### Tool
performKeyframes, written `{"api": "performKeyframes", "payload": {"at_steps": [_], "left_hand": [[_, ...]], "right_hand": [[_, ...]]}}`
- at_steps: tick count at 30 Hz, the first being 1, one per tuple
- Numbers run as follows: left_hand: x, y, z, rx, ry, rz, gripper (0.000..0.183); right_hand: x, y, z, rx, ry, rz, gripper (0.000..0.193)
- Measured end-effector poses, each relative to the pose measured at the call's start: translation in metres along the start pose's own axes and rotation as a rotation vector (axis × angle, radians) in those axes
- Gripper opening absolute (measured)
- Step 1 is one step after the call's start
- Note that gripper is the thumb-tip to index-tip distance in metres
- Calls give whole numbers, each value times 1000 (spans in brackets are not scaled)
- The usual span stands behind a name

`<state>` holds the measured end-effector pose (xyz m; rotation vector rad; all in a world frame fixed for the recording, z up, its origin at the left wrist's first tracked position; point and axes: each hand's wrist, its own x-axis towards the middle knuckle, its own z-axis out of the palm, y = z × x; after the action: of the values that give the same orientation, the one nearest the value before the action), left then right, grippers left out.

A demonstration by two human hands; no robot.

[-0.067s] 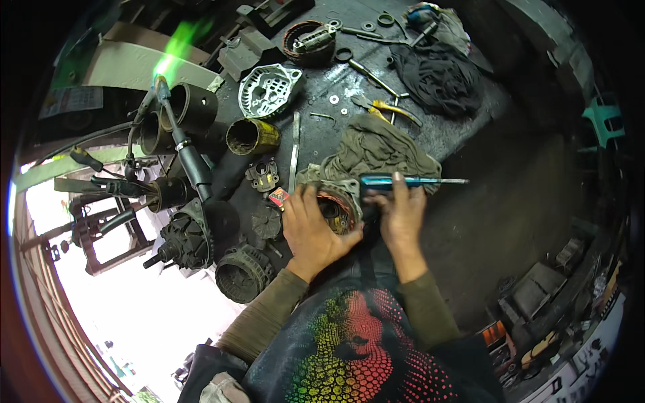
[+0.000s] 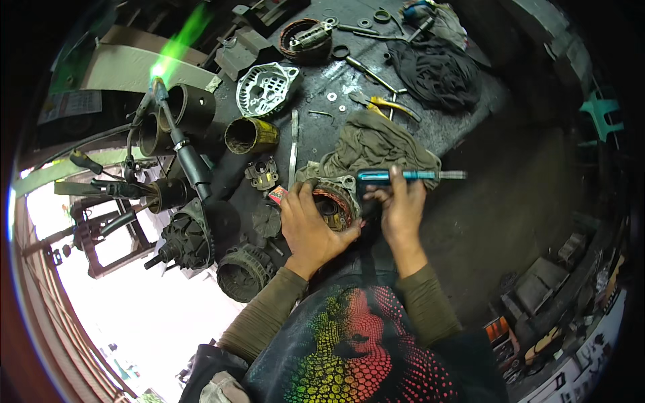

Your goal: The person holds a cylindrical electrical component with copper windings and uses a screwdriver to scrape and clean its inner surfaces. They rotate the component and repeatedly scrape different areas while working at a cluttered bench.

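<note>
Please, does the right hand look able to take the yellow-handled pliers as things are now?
Probably not directly: the right hand grips a blue-handled tool, and the bunched olive cloth lies between hand and pliers.

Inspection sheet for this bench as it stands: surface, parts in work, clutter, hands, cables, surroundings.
Surface: dark workbench, grimy, with pale smudges.
Job's things: copper-wound ring housing; blue-handled screwdriver, shaft pointing right, away from the housing.
Clutter: yellow-handled pliers, olive cloth, dark cloth, yellow cylinder, loose washers.
Hands: left hand grasps the housing; right hand grips the screwdriver.
Cables: dark hose or cable at left; its ends can't be traced.
Surroundings: torch at left with a green flame; green plastic item at far right.
</note>
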<state>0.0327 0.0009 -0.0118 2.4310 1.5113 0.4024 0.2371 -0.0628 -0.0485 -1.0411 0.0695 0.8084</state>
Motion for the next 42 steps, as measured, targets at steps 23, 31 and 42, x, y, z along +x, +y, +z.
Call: {"api": "performKeyframes", "payload": {"at_steps": [23,31,42], "left_hand": [[6,-1,8,28,8,29,108],[4,2,8,51,-3,26,108],[7,2,9,57,5,7,109]], "right_hand": [[-5,43,9,24,-20,191,29],[3,35,21,-71,-32,117,27],[7,43,4,24,-128,202,28]]}}
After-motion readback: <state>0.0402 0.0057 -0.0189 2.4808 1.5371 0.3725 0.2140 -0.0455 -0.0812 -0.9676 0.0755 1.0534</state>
